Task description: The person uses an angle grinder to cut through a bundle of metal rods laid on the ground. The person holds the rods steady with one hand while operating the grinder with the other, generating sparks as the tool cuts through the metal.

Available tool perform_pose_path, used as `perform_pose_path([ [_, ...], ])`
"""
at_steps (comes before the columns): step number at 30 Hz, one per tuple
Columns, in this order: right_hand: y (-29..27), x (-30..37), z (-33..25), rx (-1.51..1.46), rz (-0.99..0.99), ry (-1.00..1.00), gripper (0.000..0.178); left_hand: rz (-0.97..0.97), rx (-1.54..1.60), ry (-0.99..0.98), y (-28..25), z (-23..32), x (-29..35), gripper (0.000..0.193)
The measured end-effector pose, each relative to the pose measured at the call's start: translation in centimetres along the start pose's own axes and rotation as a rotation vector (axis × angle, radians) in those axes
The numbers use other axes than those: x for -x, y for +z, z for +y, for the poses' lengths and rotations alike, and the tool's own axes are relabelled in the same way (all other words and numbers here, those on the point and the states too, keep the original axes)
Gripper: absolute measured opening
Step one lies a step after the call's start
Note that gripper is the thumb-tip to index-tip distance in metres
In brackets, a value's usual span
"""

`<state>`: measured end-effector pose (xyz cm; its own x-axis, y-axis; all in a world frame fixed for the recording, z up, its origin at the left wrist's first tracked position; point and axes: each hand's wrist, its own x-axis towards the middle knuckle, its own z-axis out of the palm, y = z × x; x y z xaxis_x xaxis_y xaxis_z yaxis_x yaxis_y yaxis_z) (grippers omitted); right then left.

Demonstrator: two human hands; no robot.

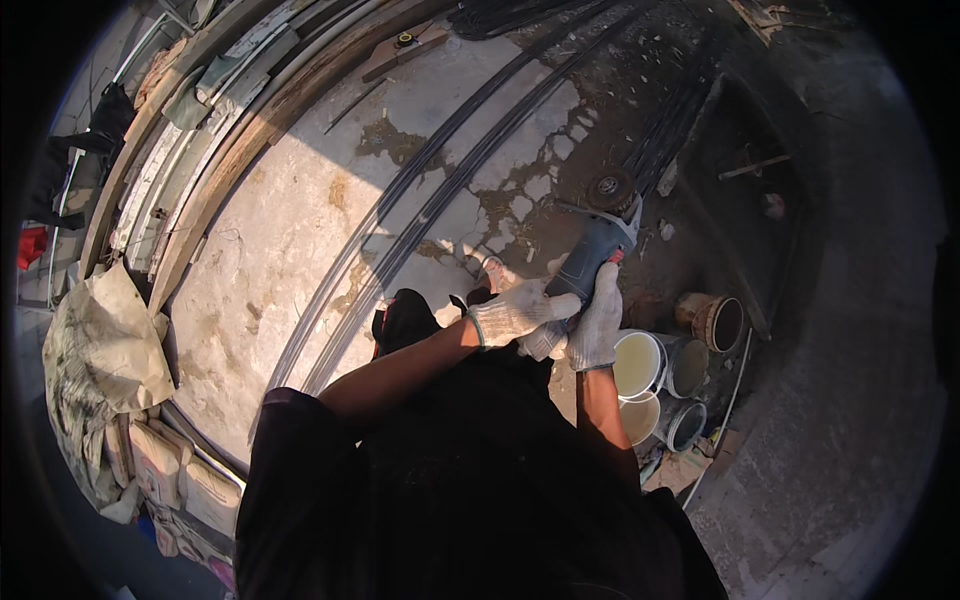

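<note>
White knit work gloves cover both my hands. Between them is a dark grey power tool (590, 257), apparently an angle grinder, with a pale curved piece at its far end. My left hand (520, 310) reaches across from the left and closes around the rear of the body. Along its right side, my right hand (599, 318) grips the tool, a reddish spot showing by its fingertips. Much of the rear of the tool is hidden by the gloves. Just past the tool's far end, a small dark wheel (610, 188) lies at the ground.
Long thin steel bars (440, 205) curve across the concrete floor (290, 215) in front and left. Several buckets (640, 362) stand close to my right arm. Timber beams (230, 175) and a pale draped sheet (105, 345) line the left side. A yellow-and-black round item (405, 40) lies far ahead.
</note>
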<state>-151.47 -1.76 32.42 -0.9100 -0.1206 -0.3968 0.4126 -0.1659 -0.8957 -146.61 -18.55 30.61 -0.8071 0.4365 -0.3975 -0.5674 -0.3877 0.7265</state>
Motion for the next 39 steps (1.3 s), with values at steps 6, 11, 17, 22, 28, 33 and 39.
perform_pose_path([
  [6,-0.9,-3.0,-3.9,-0.1,-0.3,0.275,0.082,0.256,-0.12,-0.037,3.6,2.5,-0.2,0.091],
  [11,-0.8,-4.5,-1.8,-0.106,-0.363,0.348,0.082,0.379,-0.131,-0.066,3.2,0.9,0.7,0.099],
  [17,1.2,-2.4,1.0,0.106,-0.384,0.45,0.079,0.425,0.094,-0.027,2.7,-4.1,4.4,0.083],
  [22,4.2,0.1,2.3,0.157,-0.481,0.431,0.076,0.531,0.127,0.193,2.1,-7.2,7.7,0.073],
  [28,8.2,0.9,2.2,0.149,-0.335,0.43,0.072,0.585,0.047,0.2,0.9,-6.9,8.1,0.075],
  [33,9.5,-1.4,0.4,0.263,-0.277,0.446,0.062,0.637,0.026,0.12,0.6,-4.3,6.6,0.099],
  [39,11.5,-12.1,4.9,0.434,-0.354,0.535,0.058,0.736,0.098,0.115,-5.9,-3.7,0.6,0.102],
])
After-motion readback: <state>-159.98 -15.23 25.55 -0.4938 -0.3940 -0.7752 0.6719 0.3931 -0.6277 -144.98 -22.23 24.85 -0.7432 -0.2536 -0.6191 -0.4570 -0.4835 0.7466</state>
